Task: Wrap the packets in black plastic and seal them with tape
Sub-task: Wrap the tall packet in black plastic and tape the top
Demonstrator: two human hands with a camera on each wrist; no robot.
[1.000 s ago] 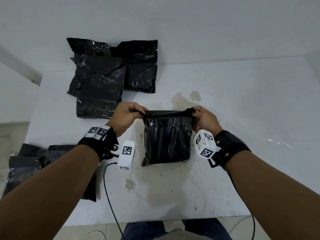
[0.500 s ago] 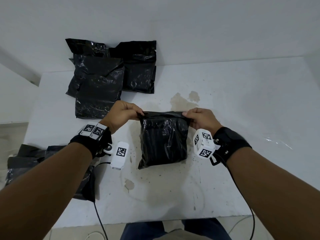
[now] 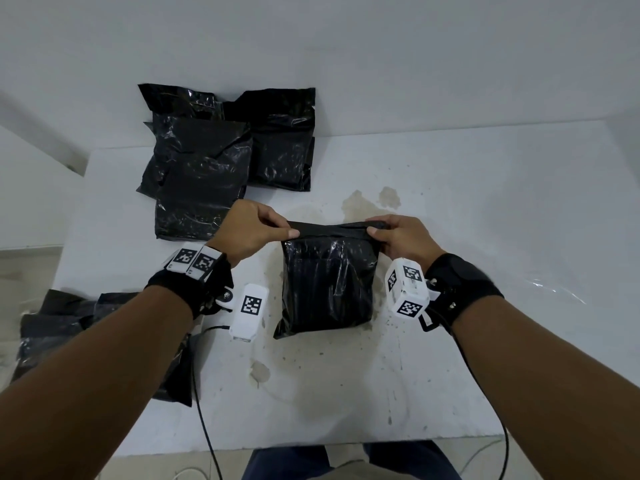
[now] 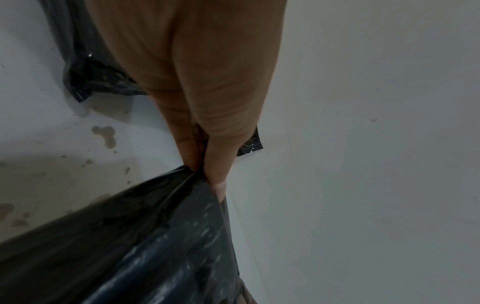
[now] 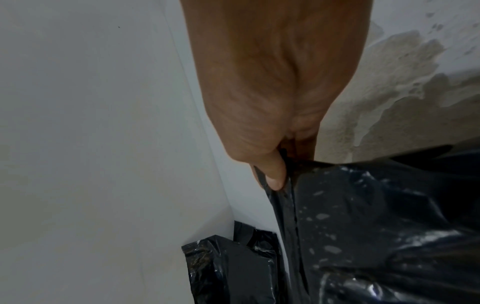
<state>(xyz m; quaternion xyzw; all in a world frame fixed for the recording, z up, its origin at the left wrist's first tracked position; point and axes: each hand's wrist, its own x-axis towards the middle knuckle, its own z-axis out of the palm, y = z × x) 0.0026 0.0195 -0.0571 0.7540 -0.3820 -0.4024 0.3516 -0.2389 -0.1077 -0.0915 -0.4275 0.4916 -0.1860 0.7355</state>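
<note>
Folding black bag [image 3: 327, 282] top flatter, both hands pinching

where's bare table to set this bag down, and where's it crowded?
Free: the table right of the right hand, out to the wall, and the strip below the held bag. Crowded: wrapped packets far left, more black plastic under the left hand.

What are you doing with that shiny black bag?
A person is packing things in black plastic at a stained white table. Their left hand and right hand each pinch one end of the top flap of a shiny black plastic bag with a packet inside, which hangs down onto the table. No tape shows on it. A pile of black plastic-wrapped bundles lies at the far left, and loose black plastic sheets lie at the near left.
</note>
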